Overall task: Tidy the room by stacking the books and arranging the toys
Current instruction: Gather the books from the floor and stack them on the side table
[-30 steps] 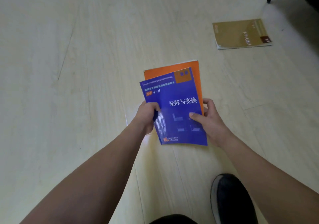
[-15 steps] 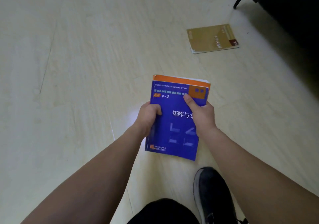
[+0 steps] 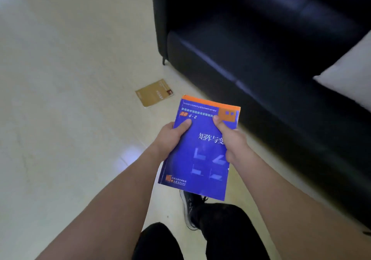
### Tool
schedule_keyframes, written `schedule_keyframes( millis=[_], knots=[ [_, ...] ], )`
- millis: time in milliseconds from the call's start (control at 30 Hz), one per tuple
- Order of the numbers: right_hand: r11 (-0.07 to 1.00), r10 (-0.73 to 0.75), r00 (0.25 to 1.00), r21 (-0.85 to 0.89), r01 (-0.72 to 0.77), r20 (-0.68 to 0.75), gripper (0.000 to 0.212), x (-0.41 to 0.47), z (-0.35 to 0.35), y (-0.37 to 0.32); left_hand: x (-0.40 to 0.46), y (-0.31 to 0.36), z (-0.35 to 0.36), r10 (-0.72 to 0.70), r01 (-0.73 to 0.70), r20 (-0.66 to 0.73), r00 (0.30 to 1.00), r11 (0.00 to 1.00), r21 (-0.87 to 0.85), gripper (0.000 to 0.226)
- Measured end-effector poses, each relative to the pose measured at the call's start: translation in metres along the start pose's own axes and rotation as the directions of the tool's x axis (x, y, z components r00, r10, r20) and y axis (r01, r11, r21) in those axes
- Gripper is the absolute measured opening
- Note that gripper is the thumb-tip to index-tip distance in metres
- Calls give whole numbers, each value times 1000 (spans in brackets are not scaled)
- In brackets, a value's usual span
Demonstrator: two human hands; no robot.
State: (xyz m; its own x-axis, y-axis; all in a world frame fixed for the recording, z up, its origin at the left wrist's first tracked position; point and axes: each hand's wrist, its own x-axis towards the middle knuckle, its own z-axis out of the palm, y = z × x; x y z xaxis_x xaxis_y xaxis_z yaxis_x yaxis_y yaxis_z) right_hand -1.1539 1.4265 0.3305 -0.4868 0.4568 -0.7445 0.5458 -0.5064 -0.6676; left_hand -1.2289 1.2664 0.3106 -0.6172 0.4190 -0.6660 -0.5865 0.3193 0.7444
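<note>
A blue book (image 3: 202,159) lies on top of an orange book (image 3: 208,101), of which only the far edge shows. Both are held up above the floor. My left hand (image 3: 170,137) grips the stack's left edge with the thumb on the blue cover. My right hand (image 3: 230,137) grips the right edge, thumb pressed near the orange patch. A tan book (image 3: 154,93) lies flat on the floor ahead and to the left of the stack.
A black sofa (image 3: 261,39) fills the upper right, one thin leg near the tan book. A white cushion (image 3: 349,79) sits at the right edge. My dark shoe (image 3: 190,207) and trouser legs show below the stack. Pale floor (image 3: 60,99) spreads left.
The two books came off the floor, squared into one stack in both hands. My view swung right, bringing the sofa in; the tan book now lies nearer the stack.
</note>
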Motion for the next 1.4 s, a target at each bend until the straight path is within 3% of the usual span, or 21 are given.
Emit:
schedule_keyframes(
  millis=[167, 300, 433, 533, 633, 733, 867, 1067, 1200, 1400],
  knots=[
    [992, 36, 991, 127, -19, -130, 37, -158, -68, -69, -122, 92, 64, 13, -37, 96, 995, 967, 251, 53],
    [971, 66, 958, 241, 4, -279, 37, -278, -126, -83, -218, 132, 121, 4, -73, 178, 984, 919, 388, 57],
    [934, 97, 911, 354, 57, -401, 46, -371, -192, -75, -300, 139, 175, -121, -57, 345, 931, 884, 464, 71],
    [881, 158, 866, 464, 93, -475, 52, -418, -245, -61, -347, 131, 219, -197, -67, 393, 898, 822, 566, 62],
    [803, 194, 843, 575, 157, -501, 59, -462, -305, -48, -387, 131, 283, -151, -173, 426, 892, 757, 630, 56],
    [727, 220, 836, 656, 204, -504, 49, -510, -378, -32, -428, 130, 364, -141, -277, 507, 850, 699, 659, 50],
    [645, 184, 824, 698, 310, -536, 31, -565, -481, -1, -486, 107, 480, -157, -323, 570, 807, 691, 647, 47],
    [601, 143, 777, 677, 424, -614, 29, -615, -599, 55, -551, 59, 623, -140, -413, 667, 732, 687, 597, 48],
    [519, 145, 733, 682, 515, -665, 33, -615, -649, 83, -562, 34, 680, -204, -462, 685, 700, 602, 652, 50],
    [481, 224, 722, 718, 503, -655, 37, -585, -710, 89, -549, 22, 749, -203, -551, 684, 700, 456, 699, 49]
  ],
)
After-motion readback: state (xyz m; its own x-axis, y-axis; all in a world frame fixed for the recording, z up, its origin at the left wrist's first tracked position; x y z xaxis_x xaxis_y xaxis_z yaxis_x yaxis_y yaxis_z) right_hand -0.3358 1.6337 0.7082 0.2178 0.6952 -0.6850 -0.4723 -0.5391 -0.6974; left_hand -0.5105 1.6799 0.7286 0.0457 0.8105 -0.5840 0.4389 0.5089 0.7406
